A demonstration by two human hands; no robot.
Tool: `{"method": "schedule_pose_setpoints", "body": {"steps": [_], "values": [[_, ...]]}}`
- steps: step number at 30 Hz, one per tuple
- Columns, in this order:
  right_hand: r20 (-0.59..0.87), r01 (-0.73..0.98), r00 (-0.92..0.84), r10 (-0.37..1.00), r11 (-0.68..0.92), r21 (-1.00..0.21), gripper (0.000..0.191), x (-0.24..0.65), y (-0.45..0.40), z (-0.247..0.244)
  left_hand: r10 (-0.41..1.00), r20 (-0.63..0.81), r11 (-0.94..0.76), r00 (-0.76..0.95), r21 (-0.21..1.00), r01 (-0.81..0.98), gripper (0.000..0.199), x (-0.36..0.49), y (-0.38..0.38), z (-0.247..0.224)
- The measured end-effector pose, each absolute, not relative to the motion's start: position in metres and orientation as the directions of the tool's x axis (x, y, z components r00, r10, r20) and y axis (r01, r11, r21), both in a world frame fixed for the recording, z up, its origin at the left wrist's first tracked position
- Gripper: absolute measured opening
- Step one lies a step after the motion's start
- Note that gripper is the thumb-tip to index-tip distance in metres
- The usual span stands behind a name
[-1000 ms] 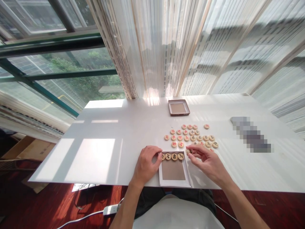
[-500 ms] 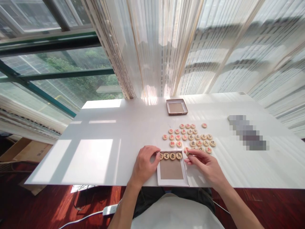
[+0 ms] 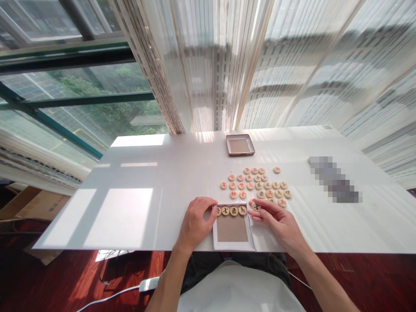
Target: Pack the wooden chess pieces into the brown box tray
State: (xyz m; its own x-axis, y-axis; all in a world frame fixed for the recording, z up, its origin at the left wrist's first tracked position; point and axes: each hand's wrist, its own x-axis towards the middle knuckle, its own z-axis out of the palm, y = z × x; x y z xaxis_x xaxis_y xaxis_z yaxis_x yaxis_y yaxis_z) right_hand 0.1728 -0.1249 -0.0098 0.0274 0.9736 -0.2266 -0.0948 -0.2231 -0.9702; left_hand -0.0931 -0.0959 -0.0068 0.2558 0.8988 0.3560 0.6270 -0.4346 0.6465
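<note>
The half-curled left hand (image 3: pixel 199 220) is seemingly steadying the square, white-walled cardboard-looking box (image 3: pixel 232 246) at ten o'clock; whether gripping, I cannot tell. Just outside two o'clock, the right hand (image 3: pixel 278 222) is pinching a round, black-marked, pale piece (image 3: pixel 256 207), seemingly leaving its character exposed.

Discs (image 3: pixel 242 210) pale tan, characters red or black; near box (image 3: pixel 232 246) white-rimmed, brown inside; tabletop (image 3: pixel 182 173) white (sun-patched)

Bright daylight from the green-framed glass window (image 3: pixel 94 100) at ten o'clock throws glaring patches across the white rectangular desk (image 3: pixel 185 169) toward eight; edges look wide-angle stretched; blocky pixelation covers a patch at three.
</note>
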Motion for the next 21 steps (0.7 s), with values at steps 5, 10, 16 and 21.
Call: {"method": "schedule_pose_setpoints", "body": {"steps": [5,10,16,21], "values": [[-0.232,-0.154,0.013,0.973,-0.228,-0.962,0.035,0.1741,-0.1239,-0.0132,0.894,0.370,-0.443,0.253,0.644,0.624,0.015,-0.0935,-0.0962,-0.0076],[-0.243,-0.213,-0.008,0.970,-0.239,-0.947,0.036,0.1764,-0.1240,-0.0163,0.893,0.370,-0.446,0.258,0.641,0.625,0.016,-0.0934,-0.0965,-0.0080],[-0.232,-0.240,-0.015,0.973,-0.228,-0.943,0.039,0.1781,-0.1242,-0.0182,0.893,0.368,-0.445,0.258,0.642,0.625,0.016,-0.0931,-0.0969,-0.0084],[-0.236,-0.259,-0.019,0.972,-0.232,-0.938,0.037,0.1781,-0.1230,-0.0177,0.897,0.359,-0.438,0.258,0.639,0.632,0.017,-0.0934,-0.0973,-0.0077]]}}
